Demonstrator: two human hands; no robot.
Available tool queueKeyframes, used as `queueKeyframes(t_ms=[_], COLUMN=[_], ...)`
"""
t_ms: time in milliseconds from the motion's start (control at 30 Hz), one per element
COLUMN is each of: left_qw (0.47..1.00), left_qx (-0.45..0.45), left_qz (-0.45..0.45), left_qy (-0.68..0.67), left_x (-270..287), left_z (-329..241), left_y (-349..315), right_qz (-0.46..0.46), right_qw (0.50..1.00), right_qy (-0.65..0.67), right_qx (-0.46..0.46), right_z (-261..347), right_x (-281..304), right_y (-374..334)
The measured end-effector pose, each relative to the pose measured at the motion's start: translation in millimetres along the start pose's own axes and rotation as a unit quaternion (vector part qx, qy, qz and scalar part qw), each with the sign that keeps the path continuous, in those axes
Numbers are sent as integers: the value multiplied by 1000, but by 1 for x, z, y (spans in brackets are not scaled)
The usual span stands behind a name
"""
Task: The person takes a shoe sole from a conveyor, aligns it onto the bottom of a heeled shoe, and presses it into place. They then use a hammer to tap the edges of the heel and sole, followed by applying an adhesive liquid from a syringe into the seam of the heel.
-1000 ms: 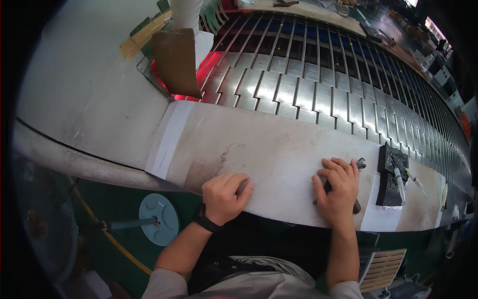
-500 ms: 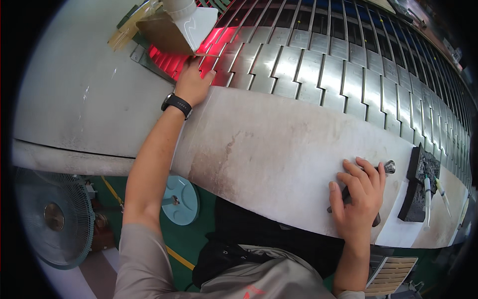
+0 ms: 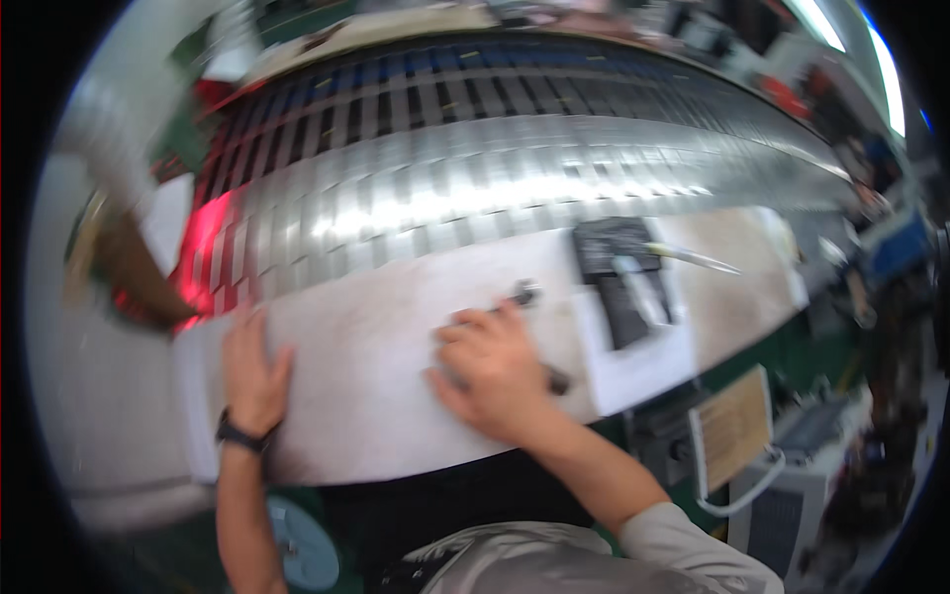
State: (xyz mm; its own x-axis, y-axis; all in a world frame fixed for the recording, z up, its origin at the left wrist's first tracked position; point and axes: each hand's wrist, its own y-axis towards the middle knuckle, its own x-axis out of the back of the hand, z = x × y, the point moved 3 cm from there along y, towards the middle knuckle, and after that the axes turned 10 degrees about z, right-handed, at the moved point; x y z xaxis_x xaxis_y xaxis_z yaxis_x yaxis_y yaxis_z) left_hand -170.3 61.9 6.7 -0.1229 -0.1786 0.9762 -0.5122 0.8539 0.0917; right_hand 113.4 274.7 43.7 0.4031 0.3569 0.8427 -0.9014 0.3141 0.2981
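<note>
My left hand [image 3: 255, 368] lies flat on the long whitish board [image 3: 346, 337], fingers stretched forward and nothing in it; a black watch [image 3: 240, 433] is on that wrist. On the same board, my right hand [image 3: 487, 368] curls over a dark tool with a flared metal end [image 3: 524, 293]. The tool's metal end shows beyond the fingertips and a dark end sticks out beside the wrist; its middle is hidden under my hand. To the right are a black block [image 3: 606, 247], a white syringe-like tube [image 3: 643, 292] and a slim pale yellow-tipped tube [image 3: 698, 259]. Motion blurs the view.
A slatted metal conveyor [image 3: 445, 188] runs behind the board, lit red at its left end. A hood-like brown and white piece [image 3: 134, 257] stands at the left. White paper [image 3: 648, 376] lies under the block. A turquoise round seat [image 3: 302, 544] is below the board.
The view has swung right. My left hand has drawn back from the red-lit conveyor edge onto the board. My right hand's fingers, spread before, now curl closer over the dark tool.
</note>
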Motion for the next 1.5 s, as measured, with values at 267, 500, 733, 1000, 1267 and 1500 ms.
queueKeyframes(t_ms=[267, 500, 733, 1000, 1267, 1500], left_qw=[997, 1000, 999, 998, 997, 997], left_qx=[-2, -13, -43, -50, -70, -55], left_qz=[-53, -7, -19, 5, -1, -49], left_qy=[49, -19, -23, 34, 19, -29], left_x=[-34, -25, -26, 22, 14, -30], left_z=[21, 7, 34, -37, -26, 45], left_y=[29, 37, 39, 20, 24, 29], right_qz=[-80, -71, -79, -93, -98, -72], right_qw=[997, 997, 997, 996, 995, 997], right_qy=[13, -5, 7, 11, 7, 13], right_qx=[10, -13, -2, -8, -11, 2], right_z=[-2, -8, -3, -6, -6, 2], right_x=[-8, -1, -7, -9, -12, -11], right_y=[-11, -17, -12, -19, -18, -10])
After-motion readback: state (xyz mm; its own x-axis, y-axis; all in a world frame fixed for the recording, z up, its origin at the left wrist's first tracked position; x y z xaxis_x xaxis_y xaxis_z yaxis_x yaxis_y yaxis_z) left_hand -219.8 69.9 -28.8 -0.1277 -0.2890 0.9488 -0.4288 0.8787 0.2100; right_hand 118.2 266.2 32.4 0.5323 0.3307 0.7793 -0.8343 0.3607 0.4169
